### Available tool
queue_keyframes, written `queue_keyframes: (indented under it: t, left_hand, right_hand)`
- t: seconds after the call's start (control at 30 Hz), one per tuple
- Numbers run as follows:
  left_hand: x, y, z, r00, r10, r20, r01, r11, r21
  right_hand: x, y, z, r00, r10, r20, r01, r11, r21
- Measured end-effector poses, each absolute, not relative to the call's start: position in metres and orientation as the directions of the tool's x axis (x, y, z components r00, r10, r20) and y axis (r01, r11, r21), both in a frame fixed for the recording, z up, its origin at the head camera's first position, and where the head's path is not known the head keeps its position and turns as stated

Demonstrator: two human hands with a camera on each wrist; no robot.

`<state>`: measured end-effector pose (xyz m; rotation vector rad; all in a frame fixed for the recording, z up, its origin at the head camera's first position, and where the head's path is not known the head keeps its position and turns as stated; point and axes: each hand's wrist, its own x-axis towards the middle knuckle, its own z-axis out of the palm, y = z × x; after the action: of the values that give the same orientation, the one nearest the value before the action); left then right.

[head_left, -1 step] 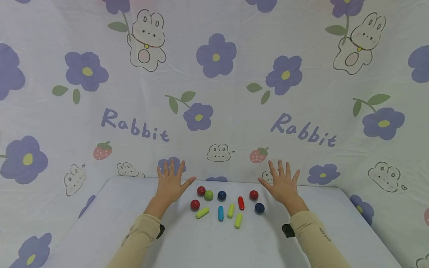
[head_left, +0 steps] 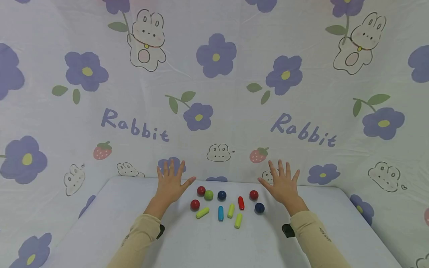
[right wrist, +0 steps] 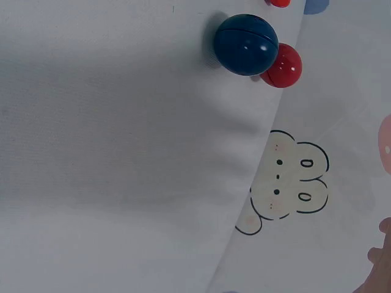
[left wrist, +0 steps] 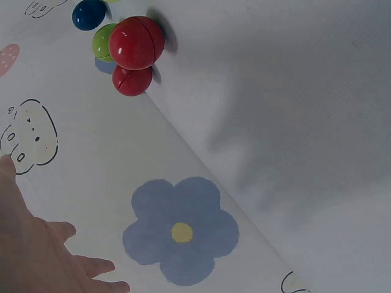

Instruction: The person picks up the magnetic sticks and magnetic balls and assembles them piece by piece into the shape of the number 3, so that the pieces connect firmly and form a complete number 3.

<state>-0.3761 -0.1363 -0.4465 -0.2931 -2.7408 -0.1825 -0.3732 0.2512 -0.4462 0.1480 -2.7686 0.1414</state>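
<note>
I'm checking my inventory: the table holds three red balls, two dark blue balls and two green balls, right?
Not quite: the head view shows only one green ball; the three red balls and two dark blue balls are right.

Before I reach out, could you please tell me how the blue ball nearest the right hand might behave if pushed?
The blue ball would probably roll readily, being round. Its glossy highlights suggest a smooth, possibly slippery surface, and its undented outline hints at stiffness.

White table (head_left: pixel 214 247), perhaps cloth-covered; behind it, pale backdrop (head_left: pixel 239 115) printed with purple flowers (head_left: pixel 216 56), rabbits (head_left: pixel 148 41), strawberries (head_left: pixel 102 152), "Rabbit" lettering (head_left: pixel 134 128).
</note>
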Motion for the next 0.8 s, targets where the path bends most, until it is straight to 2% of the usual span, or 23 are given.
queue_keyframes:
  t: [0.57, 0.8]
  left_hand:
    - [-0.375, -0.138, -0.45, -0.908, 0.185, 0.376, 0.238, 0.966, 0.099]
    - [-0.372, -0.14, -0.455, -0.895, 0.189, 0.404, 0.258, 0.959, 0.122]
  right_hand:
    - [-0.363, 0.25, -0.443, -0.934, -0.069, 0.352, -0.11, 0.989, -0.1]
    - [-0.358, 0.249, -0.447, -0.943, -0.03, 0.331, -0.118, 0.961, -0.25]
